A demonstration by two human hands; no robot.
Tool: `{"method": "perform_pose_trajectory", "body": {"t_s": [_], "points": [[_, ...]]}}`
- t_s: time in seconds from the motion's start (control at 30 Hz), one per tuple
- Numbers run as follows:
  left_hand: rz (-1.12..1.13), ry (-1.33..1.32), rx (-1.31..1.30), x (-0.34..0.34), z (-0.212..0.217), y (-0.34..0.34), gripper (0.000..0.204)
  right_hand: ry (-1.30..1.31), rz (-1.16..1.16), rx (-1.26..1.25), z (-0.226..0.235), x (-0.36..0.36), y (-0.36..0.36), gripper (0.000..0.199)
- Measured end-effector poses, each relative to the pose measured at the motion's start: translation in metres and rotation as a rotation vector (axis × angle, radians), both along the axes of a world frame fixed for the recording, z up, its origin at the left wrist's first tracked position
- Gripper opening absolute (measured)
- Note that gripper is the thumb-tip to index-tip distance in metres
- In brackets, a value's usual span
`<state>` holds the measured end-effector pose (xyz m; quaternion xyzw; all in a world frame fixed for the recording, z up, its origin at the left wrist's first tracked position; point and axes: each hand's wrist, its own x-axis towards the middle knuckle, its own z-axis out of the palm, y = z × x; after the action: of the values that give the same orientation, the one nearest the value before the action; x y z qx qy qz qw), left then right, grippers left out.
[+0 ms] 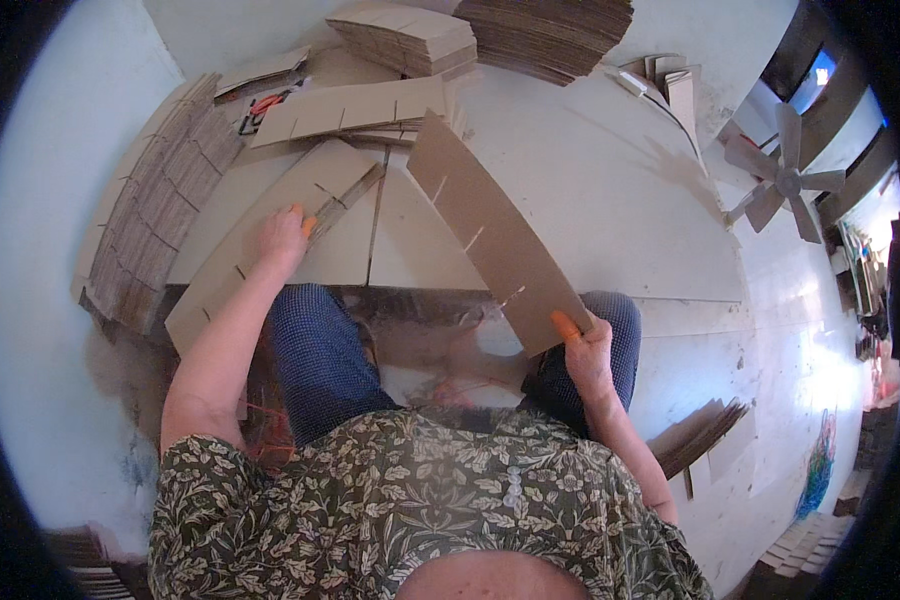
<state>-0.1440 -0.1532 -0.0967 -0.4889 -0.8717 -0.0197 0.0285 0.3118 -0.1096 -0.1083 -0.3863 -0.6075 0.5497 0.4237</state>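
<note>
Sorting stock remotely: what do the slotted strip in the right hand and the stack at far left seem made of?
Slotted strip: matte brown cardboard, flat with cut slits, probably corrugated. Stack: likely the same cardboard, its layered edges showing.

Slotted cardboard strip: long, brown, flat, 3 short slits along one edge, held up at a tilt by its near end. Second slotted strip: paler, lying flat on the stacked sheets, angled diagonally, pressed down near its middle.
</note>
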Motion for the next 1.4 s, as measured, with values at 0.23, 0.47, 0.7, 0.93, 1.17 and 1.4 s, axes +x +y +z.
{"method": "perform_pose_trajectory", "body": {"t_s": [0.23, 0.47, 0.7, 0.93, 1.17, 1.4], "points": [[-0.082, 0.055, 0.063, -0.017, 0.013, 0.006, 0.037, -0.043, -0.021, 0.115, 0.007, 0.005, -0.004, 0.017], [-0.307, -0.21, 0.061, 0.037, 0.061, 0.027, 0.032, -0.118, -0.064, 0.316, 0.043, -0.006, 0.0, 0.016], [-0.816, -0.706, 0.057, 0.164, 0.076, 0.035, 0.028, -0.129, -0.167, 0.441, 0.052, -0.032, 0.012, 0.01], [-0.742, -0.922, -0.012, 0.203, 0.077, 0.034, 0.025, -0.25, -0.07, 0.484, 0.053, -0.01, 0.018, 0.007], [-0.632, -0.629, 0.199, 0.154, 0.067, 0.035, 0.045, -0.235, 0.026, 0.392, 0.038, -0.008, 0.016, 0.024], [-0.111, 0.077, 0.041, 0.01, -0.003, 0.003, 0.048, -0.607, 0.022, 1.049, 0.097, -0.03, 0.024, 0.05]]}}
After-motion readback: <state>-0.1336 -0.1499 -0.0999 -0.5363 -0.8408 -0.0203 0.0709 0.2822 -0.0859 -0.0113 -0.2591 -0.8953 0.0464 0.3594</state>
